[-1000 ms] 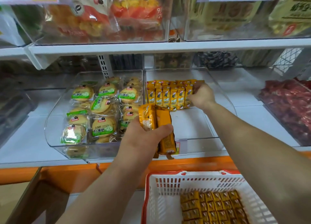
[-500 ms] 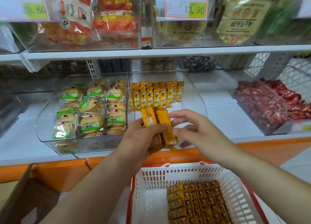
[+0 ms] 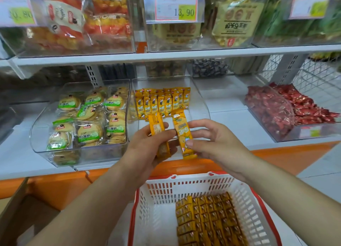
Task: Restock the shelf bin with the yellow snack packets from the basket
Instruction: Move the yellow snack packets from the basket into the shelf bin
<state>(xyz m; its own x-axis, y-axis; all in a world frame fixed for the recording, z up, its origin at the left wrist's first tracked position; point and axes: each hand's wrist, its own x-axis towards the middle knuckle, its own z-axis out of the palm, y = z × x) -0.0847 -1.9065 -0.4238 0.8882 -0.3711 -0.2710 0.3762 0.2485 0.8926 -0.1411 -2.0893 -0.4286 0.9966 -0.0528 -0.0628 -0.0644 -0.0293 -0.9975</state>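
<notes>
Partly hidden by both hands (image 3: 147, 146), yellow packets (image 3: 181, 133) overlap.

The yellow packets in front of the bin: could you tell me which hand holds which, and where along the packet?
The left hand grips one yellow packet around its middle. The right hand pinches the other packet at its lower half, thumb on the front.

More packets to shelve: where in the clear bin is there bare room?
Bare floor fills the front of the clear bin, from the standing yellow packet rows forward to its lip. The back is crowded. The cookie bin alongside is packed.
</notes>
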